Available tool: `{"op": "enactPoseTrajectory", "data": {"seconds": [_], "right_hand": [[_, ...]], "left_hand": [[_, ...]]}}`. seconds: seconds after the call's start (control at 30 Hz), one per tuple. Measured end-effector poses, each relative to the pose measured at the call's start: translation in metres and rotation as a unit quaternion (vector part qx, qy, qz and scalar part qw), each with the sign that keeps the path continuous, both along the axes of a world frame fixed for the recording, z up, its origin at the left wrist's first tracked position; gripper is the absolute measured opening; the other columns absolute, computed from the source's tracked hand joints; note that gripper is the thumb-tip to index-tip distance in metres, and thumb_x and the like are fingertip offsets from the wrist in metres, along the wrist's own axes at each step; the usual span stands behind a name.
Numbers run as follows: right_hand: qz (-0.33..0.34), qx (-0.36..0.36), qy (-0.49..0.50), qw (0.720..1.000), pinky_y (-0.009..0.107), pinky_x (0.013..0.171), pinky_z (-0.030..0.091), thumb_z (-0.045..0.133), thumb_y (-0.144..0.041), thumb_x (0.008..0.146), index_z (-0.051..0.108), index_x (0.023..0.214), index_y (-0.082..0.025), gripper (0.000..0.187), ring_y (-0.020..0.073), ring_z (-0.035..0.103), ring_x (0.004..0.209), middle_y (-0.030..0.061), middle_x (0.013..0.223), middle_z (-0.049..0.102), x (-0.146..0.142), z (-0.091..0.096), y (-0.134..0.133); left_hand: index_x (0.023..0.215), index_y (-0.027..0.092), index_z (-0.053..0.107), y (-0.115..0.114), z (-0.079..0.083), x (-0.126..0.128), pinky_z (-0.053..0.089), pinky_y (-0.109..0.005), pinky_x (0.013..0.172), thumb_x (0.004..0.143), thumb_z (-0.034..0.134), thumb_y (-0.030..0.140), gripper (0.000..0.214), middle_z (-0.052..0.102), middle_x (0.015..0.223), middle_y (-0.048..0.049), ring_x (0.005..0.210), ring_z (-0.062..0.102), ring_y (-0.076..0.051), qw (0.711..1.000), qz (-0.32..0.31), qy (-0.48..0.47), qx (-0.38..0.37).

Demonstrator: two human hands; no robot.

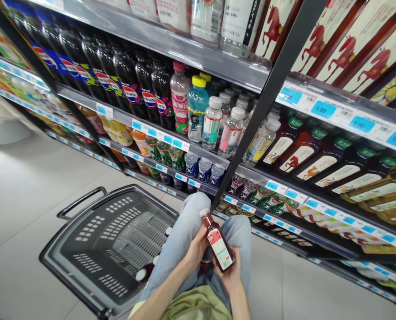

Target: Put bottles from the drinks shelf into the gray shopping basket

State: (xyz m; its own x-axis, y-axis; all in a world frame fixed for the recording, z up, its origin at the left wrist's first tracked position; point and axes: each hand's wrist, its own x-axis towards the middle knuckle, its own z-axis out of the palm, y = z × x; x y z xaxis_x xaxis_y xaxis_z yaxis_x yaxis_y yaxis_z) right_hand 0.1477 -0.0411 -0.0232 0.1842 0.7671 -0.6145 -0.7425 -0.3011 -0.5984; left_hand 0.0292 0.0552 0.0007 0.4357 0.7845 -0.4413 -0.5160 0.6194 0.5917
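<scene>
A bottle of dark red drink (219,244), with a white cap and a red, white and green label, is tilted above my lap. My left hand (198,245) grips it along its left side. Around its lower right end my right hand (233,272) is closed, so both hands hold the one bottle. Beside my left leg stands a dark grey shopping basket (94,231). A few white-capped bottles (141,274) lie inside it, partly hidden by my leg.
Drink shelves (204,153) rise in front of me, with cola bottles (131,93) to the left and dark tea-like bottles (296,160) to the right. A black upright post (251,133) divides them. Blue price tags (324,109) line the shelf edges. Pale floor tiles (14,222) surround the basket.
</scene>
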Motion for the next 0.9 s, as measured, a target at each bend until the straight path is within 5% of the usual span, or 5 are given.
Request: {"op": "enactPoseTrajectory", "data": {"seconds": [0.4, 0.57, 0.73, 0.8, 0.9], "right_hand": [[-0.021, -0.010, -0.008, 1.000, 0.030, 0.044, 0.050, 0.067, -0.073, 0.082, 0.079, 0.090, -0.020, 0.055, 0.0281, 0.076, 0.065, 0.0093, 0.079, 0.081, -0.009, -0.011, 0.004], [-0.070, 0.034, -0.105, 0.991, 0.041, 0.081, 0.067, 0.084, -0.068, 0.074, 0.077, 0.112, -0.021, 0.060, 0.0309, 0.079, 0.102, 0.0075, 0.107, 0.082, -0.024, -0.015, -0.002], [-0.022, 0.060, -0.145, 0.987, 0.039, 0.065, 0.066, 0.085, -0.061, 0.079, 0.064, 0.125, -0.026, 0.061, 0.0262, 0.077, 0.079, 0.0037, 0.102, 0.079, -0.025, -0.011, -0.010], [-0.016, 0.080, -0.239, 0.967, 0.039, 0.070, 0.067, 0.089, -0.056, 0.075, 0.063, 0.125, -0.025, 0.065, 0.0264, 0.076, 0.083, 0.0044, 0.106, 0.077, -0.024, -0.013, -0.013], [-0.044, 0.105, -0.439, 0.891, 0.042, 0.087, 0.066, 0.094, -0.043, 0.069, 0.064, 0.124, -0.022, 0.066, 0.0287, 0.074, 0.100, 0.0076, 0.114, 0.075, -0.026, -0.019, -0.014]], "left_hand": [[0.125, 0.012, 0.072, 0.002, 0.014, 0.001, 0.058, -0.043, 0.102, 0.079, 0.085, 0.054, 0.064, 0.081, 0.123, -0.0137, 0.117, 0.075, -0.035, 1.000, 0.004, -0.002, -0.028], [0.133, 0.016, 0.069, 0.002, 0.020, 0.000, 0.063, -0.042, 0.092, 0.083, 0.081, 0.051, 0.062, 0.082, 0.119, -0.0120, 0.107, 0.079, -0.033, 0.998, 0.013, -0.005, -0.060], [0.124, 0.018, 0.070, 0.002, 0.016, -0.002, 0.065, -0.042, 0.088, 0.082, 0.081, 0.053, 0.056, 0.082, 0.119, -0.0120, 0.109, 0.079, -0.034, 0.998, 0.015, -0.007, -0.068], [0.117, 0.017, 0.071, 0.002, 0.012, -0.002, 0.065, -0.043, 0.091, 0.079, 0.083, 0.055, 0.055, 0.082, 0.119, -0.0133, 0.113, 0.078, -0.036, 0.998, 0.012, -0.013, -0.067], [0.112, 0.018, 0.070, 0.001, 0.007, -0.001, 0.063, -0.045, 0.097, 0.074, 0.088, 0.057, 0.057, 0.083, 0.114, -0.0129, 0.116, 0.077, -0.037, 0.997, 0.020, -0.024, -0.064]]}}
